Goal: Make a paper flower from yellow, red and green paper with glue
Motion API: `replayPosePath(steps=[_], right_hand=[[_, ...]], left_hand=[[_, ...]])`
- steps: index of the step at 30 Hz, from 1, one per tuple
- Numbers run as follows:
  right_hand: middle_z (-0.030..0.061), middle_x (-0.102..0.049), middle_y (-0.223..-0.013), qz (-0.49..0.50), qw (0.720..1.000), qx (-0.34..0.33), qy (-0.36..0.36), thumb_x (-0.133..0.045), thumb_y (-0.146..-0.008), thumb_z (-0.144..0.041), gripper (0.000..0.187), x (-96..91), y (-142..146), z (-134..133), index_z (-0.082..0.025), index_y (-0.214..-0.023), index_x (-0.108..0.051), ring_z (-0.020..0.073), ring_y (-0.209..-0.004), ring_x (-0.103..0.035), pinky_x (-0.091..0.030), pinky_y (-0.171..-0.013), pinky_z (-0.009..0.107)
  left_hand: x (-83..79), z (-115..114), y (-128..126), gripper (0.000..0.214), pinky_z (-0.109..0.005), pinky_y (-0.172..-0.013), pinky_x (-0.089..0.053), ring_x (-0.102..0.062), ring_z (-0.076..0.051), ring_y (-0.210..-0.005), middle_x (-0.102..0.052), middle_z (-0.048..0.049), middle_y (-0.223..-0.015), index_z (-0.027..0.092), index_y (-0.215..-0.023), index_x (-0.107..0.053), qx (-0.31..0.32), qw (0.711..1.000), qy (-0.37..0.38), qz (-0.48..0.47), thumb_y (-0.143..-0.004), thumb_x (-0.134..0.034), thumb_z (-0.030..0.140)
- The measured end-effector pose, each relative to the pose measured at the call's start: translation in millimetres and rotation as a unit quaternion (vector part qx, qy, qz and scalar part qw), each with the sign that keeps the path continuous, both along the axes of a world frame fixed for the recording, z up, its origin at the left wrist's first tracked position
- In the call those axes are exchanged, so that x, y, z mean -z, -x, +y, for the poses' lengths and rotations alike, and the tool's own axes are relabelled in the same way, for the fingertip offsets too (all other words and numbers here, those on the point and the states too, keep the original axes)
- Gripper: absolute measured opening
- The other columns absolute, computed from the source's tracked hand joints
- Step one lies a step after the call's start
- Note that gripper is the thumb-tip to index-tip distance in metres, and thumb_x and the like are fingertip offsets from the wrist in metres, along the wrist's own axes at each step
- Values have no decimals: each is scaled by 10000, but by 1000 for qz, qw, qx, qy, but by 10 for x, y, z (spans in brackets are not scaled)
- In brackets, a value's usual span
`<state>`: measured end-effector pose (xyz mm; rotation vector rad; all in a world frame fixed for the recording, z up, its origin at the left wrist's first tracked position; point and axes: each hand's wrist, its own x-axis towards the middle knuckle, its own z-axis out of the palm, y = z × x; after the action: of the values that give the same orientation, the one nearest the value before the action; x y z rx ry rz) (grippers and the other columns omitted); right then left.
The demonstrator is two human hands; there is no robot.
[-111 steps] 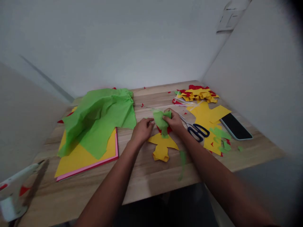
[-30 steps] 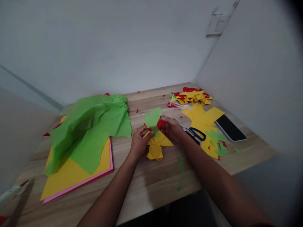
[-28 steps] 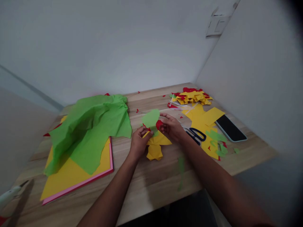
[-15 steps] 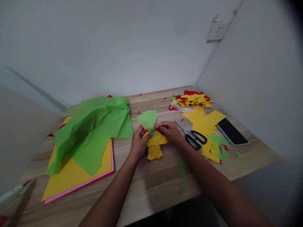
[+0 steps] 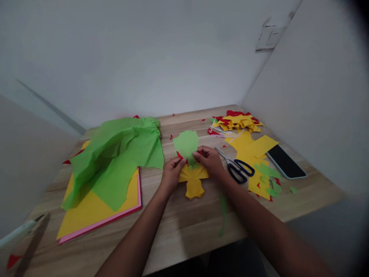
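Note:
My left hand [image 5: 172,174] and my right hand [image 5: 209,161] meet at the middle of the wooden table [image 5: 178,223], both pinched on a small paper piece. Its green tissue part [image 5: 186,144] stands up between the fingertips, with a bit of red paper [image 5: 180,155] showing at its base. A yellow cut-out [image 5: 195,184] hangs from the same spot and lies on the table below the hands. The fingers of both hands are closed on the paper.
A large crumpled green tissue sheet [image 5: 118,154] lies on yellow and pink sheets [image 5: 95,209] at left. Black scissors [image 5: 238,169], yellow pieces [image 5: 253,148] with green scraps, a phone [image 5: 285,161] and a yellow-red pile [image 5: 238,122] are at right. A glue gun tip [image 5: 20,232] shows bottom left.
The green piece has been unfolded and now stands upright between my fingertips. My right hand has shifted slightly left onto it; the yellow cut-out stays beneath.

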<state>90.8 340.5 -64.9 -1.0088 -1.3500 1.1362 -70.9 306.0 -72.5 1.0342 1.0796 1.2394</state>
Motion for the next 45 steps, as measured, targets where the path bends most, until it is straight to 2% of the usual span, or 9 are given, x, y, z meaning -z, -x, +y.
replayPosePath(steps=[8,17,20,23,28,35,38,42,45], right_hand=[[-52,-488,-572,6,999,42,-2,-703,-719,-477,309,78,5,39,-223,-685,-531,114,-510,-435,-369,-492,245],[-63,-448,-563,-25,999,34,-14,-739,-705,-471,326,51,28,13,-222,-661,-534,113,-518,-410,-359,-500,245],[-58,-481,-587,-31,999,16,-22,-723,-718,-431,254,59,46,3,-210,-758,-605,119,-530,-434,-367,-514,249],[-78,-463,-588,-29,999,6,-31,-694,-764,-394,295,88,55,-1,-199,-978,-639,115,-521,-417,-356,-517,243],[-82,-422,-608,-72,992,32,-98,-596,-886,-351,245,119,25,-44,-201,-1077,-626,115,-524,-398,-343,-524,238],[35,-659,-858,-233,947,57,-216,-556,-912,-263,245,20,-11,-150,-238,-1115,-689,175,-726,-572,-472,-743,299],[32,-627,-855,-187,962,71,-184,-596,-890,-277,305,46,5,-127,-223,-1185,-653,178,-745,-575,-478,-742,303],[-29,-565,-785,-57,995,-6,-85,-704,-806,-322,620,108,45,-68,-194,-1370,-480,141,-648,-521,-450,-634,265],[-74,-474,-720,-32,995,-6,-97,-688,-792,-261,643,114,58,-52,-184,-1383,-447,120,-624,-468,-421,-631,246]], left_hand=[[-25,-10,-56,302,-281,-695,-517,-648,-168,-703,-721,-17,-731,151,-804,-729,-73,997,-13,-13,-684,-790,421],[-76,-22,-95,357,-274,-756,-527,-671,-161,-783,-703,-13,-813,180,-926,-633,-89,994,-61,-15,-651,-803,331],[-36,-10,-86,356,-257,-712,-523,-647,-142,-729,-674,2,-791,186,-848,-583,-88,994,-68,9,-626,-830,315],[13,2,-63,351,-247,-667,-517,-622,-129,-678,-644,23,-749,193,-815,-555,-101,993,-66,17,-637,-827,324],[70,36,-23,370,-277,-700,-530,-643,-150,-714,-679,-7,-812,185,-913,-599,-139,989,-51,32,-638,-813,310],[131,98,-3,423,-316,-743,-544,-671,-185,-795,-702,-39,-869,177,-938,-597,-156,987,-27,13,-626,-812,364],[115,77,-17,470,-322,-749,-545,-670,-179,-775,-702,-35,-872,174,-980,-597,-146,989,-25,4,-610,-828,348],[58,19,-60,504,-309,-778,-540,-672,-171,-800,-703,-32,-904,181,-1030,-591,-104,993,-53,-12,-619,-840,331],[34,-4,-76,468,-282,-772,-528,-659,-158,-810,-689,-28,-924,186,-1037,-586,-89,992,-84,-5,-657,-825,320]])
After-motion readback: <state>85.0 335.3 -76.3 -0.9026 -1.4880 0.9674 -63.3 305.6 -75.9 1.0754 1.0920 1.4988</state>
